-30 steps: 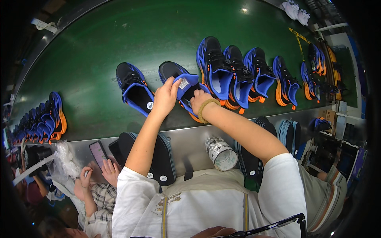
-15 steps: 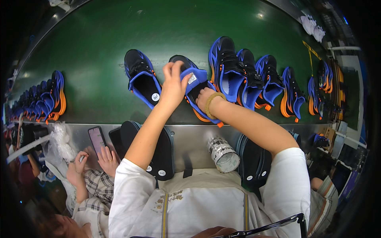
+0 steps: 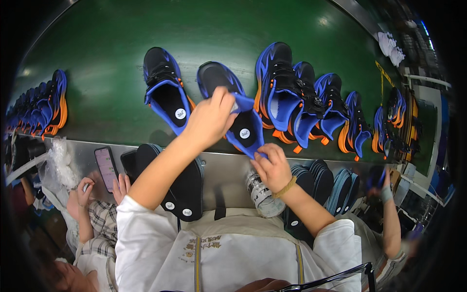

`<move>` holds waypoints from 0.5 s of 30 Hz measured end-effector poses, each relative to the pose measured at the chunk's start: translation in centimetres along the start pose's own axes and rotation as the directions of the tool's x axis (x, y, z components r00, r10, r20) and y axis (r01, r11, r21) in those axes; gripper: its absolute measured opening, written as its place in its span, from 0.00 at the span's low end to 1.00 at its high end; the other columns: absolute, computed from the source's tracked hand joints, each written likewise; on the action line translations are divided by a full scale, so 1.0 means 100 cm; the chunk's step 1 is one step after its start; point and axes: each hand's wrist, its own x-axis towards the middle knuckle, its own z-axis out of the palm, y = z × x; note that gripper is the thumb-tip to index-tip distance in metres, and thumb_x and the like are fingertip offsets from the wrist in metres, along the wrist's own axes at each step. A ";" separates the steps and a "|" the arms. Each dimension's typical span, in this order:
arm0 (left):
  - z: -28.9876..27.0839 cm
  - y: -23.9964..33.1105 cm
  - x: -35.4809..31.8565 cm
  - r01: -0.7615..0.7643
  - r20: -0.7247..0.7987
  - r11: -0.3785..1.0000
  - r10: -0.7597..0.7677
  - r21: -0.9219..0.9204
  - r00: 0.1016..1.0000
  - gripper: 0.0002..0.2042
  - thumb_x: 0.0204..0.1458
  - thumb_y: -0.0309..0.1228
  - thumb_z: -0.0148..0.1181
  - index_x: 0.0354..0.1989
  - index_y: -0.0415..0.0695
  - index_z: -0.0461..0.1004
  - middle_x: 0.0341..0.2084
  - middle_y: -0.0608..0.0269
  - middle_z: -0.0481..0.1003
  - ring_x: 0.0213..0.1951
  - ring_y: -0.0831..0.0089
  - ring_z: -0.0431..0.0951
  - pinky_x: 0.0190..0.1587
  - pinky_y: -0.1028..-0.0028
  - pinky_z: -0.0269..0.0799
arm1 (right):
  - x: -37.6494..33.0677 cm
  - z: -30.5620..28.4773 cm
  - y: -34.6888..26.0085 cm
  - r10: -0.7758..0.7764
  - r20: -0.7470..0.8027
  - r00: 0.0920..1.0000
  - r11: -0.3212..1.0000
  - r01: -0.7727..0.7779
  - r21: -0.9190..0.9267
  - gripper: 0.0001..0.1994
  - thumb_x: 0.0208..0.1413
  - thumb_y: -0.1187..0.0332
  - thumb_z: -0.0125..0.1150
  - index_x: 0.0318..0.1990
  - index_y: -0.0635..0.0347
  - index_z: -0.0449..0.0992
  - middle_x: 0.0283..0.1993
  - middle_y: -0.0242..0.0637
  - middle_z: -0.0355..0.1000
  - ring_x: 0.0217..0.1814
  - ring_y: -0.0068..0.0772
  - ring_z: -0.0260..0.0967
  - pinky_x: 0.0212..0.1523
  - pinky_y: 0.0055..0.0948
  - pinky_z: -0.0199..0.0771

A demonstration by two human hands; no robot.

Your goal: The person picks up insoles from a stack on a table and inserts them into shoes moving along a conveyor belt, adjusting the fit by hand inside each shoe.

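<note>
A black and blue sneaker [image 3: 217, 78] with an orange sole lies before me, its heel toward me. My left hand [image 3: 212, 118] is closed on its blue tongue, the fingers partly smeared by motion. At the heel, my right hand [image 3: 272, 168] pinches the blue collar between thumb and fingers. A black insole [image 3: 249, 141] with a round white sticker shows inside the opening. Left of it sits another sneaker [image 3: 163, 68], also with a stickered insole, touched by neither hand.
Several matching sneakers [image 3: 279, 92] stand to the right on the green table [image 3: 204, 29], more [image 3: 53, 104] at far left. Stacked insoles [image 3: 182, 190] and a clear jar [image 3: 266, 194] lie along the metal edge. A co-worker's hands [image 3: 119, 187] are beside a phone [image 3: 104, 168].
My right hand has come out of the sneaker and back to its heel collar, uncovering the stickered insole. My left hand stays at the tongue. At right, another person's arm has appeared.
</note>
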 end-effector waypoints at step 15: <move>-0.047 -0.031 0.030 0.116 -0.106 0.969 -0.095 0.218 0.990 0.04 0.44 0.25 0.53 0.28 0.39 0.68 0.25 0.55 0.73 0.27 0.57 0.72 0.29 0.71 0.68 | 0.041 0.000 0.056 0.133 -0.037 0.990 0.961 -0.138 -0.238 0.25 0.39 0.60 0.57 0.45 0.65 0.63 0.41 0.45 0.65 0.47 0.41 0.60 0.55 0.41 0.47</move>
